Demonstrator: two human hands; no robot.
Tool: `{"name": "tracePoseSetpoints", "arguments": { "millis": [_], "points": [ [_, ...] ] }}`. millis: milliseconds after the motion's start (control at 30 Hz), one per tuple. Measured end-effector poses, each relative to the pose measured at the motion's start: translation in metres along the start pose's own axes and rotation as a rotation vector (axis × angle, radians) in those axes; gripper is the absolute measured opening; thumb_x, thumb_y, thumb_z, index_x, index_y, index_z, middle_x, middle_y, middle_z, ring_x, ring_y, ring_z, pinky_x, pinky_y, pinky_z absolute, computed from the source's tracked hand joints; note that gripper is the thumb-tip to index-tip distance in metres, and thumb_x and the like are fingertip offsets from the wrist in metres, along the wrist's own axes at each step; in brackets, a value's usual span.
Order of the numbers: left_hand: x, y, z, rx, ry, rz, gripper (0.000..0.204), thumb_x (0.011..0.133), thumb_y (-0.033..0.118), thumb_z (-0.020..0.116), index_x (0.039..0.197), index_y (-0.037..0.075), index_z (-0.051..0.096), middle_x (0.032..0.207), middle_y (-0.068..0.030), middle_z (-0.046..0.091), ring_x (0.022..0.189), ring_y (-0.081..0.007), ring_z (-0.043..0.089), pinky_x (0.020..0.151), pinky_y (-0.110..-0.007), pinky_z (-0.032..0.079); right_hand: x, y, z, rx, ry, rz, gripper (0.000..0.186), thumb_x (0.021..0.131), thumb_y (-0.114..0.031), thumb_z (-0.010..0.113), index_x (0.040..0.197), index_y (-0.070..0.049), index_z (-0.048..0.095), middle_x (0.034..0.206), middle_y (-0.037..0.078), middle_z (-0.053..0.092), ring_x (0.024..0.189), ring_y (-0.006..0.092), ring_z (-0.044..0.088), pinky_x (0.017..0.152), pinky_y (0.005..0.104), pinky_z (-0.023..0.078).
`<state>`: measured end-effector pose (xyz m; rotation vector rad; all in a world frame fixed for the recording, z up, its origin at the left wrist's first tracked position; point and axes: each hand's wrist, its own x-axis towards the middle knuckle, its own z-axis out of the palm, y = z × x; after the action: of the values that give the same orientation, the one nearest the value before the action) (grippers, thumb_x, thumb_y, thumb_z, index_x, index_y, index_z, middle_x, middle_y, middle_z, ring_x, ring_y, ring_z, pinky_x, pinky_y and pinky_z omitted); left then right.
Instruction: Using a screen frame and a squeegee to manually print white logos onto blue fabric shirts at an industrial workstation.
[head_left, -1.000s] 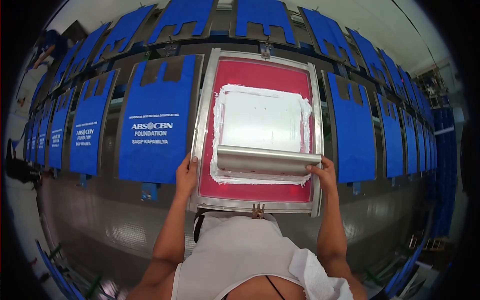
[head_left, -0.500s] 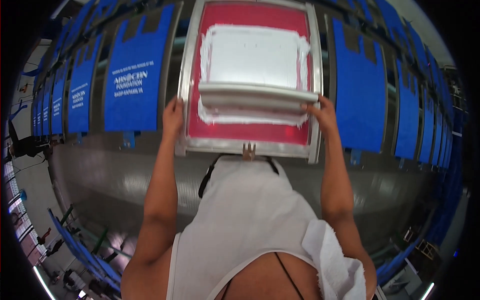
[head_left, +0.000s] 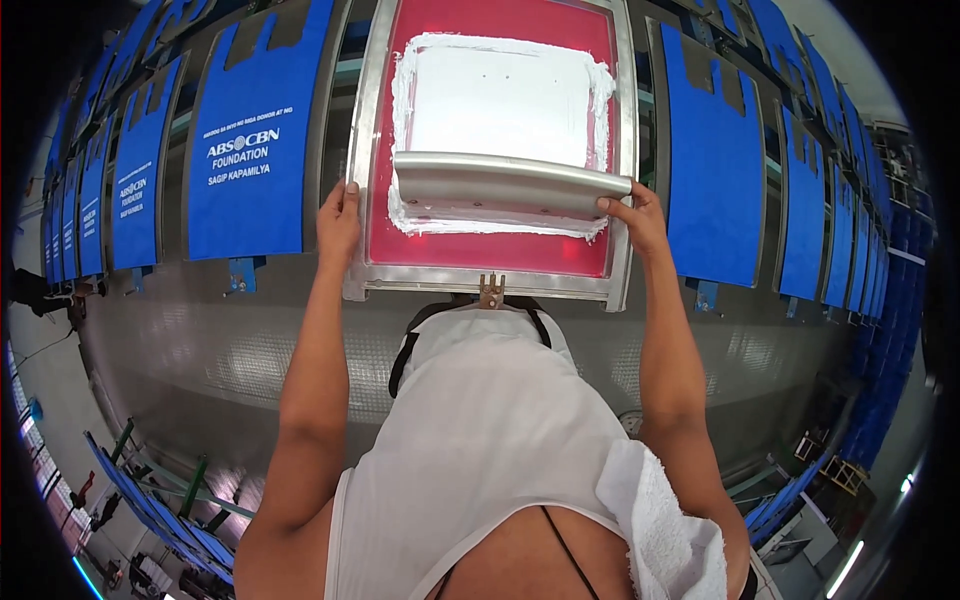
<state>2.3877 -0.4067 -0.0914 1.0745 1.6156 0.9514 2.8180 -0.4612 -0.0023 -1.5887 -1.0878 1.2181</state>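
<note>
My left hand (head_left: 340, 225) is closed on the left rail of a metal screen frame (head_left: 624, 120), thumb along its side. The frame holds a pink mesh (head_left: 580, 258) with a rough-edged square of thick white ink (head_left: 500, 100) on it. Across the lower part of the ink lies a long metal squeegee blade (head_left: 510, 185). My right hand (head_left: 632, 215) grips that blade's right end, thumb in front and fingers behind. A brass-coloured clamp (head_left: 491, 292) is at the frame's near edge, against my white top.
Blue bag panels (head_left: 243, 200) with white printing lie on boards to the left; plain blue panels (head_left: 712, 170) lie to the right. Further rows continue behind and curve away at both sides. A grey metal surface (head_left: 200, 340) is below. More racks (head_left: 150, 480) show at the lower edges.
The camera has tipped downward, so the frame, squeegee and both hands sit higher in the picture and more of my body shows. Both grips look unchanged.
</note>
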Motion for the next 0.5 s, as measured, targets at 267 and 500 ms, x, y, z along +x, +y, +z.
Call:
{"name": "tracePoseSetpoints", "arguments": {
  "millis": [267,500],
  "points": [
    [-0.053,0.113,0.001,0.384,-0.107,0.676,0.032,0.077,0.021,0.069,0.105,0.006,0.062,0.103,-0.0194,0.06,0.102,-0.0353,0.056,0.091,-0.04,0.043,-0.041,-0.061,0.024,-1.208,-0.189,-0.153,0.025,0.065,-0.004,0.067,0.089,-0.006,0.066,0.089,0.01,0.065,0.09,0.0277,0.06,0.098,0.0472,0.035],
    [-0.013,0.156,0.03,0.925,-0.649,0.694,0.015,0.069,0.01,0.067,0.08,0.005,0.059,0.078,-0.0104,0.062,0.083,-0.0311,0.06,0.075,-0.043,0.046,-0.012,-0.073,0.033,-1.186,-0.307,-0.17,0.029,0.06,-0.003,0.062,0.089,-0.006,0.064,0.074,0.016,0.063,0.081,0.0355,0.06,0.087,0.0482,0.041]
  ]
}}
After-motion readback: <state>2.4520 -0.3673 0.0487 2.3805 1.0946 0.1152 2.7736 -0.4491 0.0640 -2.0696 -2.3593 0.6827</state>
